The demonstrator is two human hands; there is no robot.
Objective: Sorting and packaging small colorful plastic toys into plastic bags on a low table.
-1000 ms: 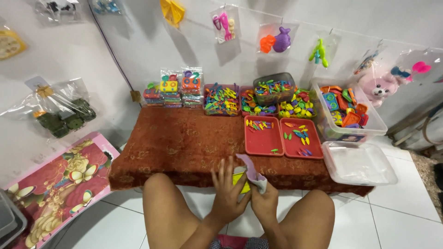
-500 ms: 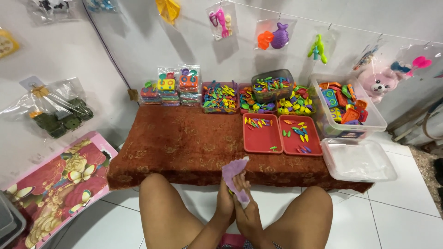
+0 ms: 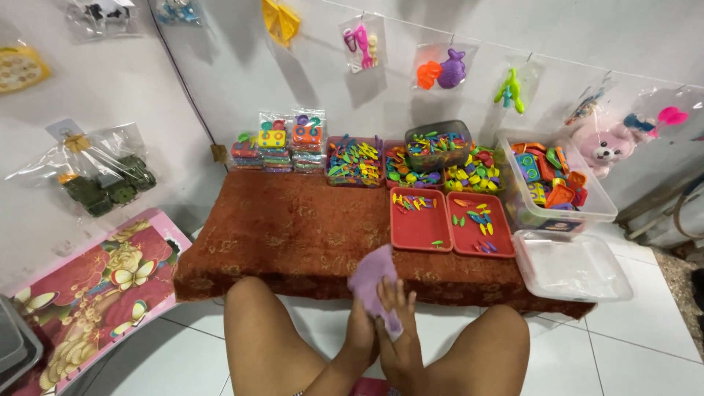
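At the near edge of the rust-red patterned cloth tabletop [image 3: 293,235], the left hand [image 3: 361,330] and right hand [image 3: 396,323] meet, fingers [image 3: 392,297] closed on a soft lilac cloth [image 3: 374,277]; two red trays [image 3: 447,220] lie beyond, to the right.

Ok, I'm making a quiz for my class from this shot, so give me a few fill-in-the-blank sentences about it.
1. Both hands hold a ____ cloth.
2. The two flat trays with small pieces are ____ in colour.
3. The clear lid lies to the ____ of those trays.
4. The low table is covered with a ____ patterned cover.

Missing words: purple; red; right; brown
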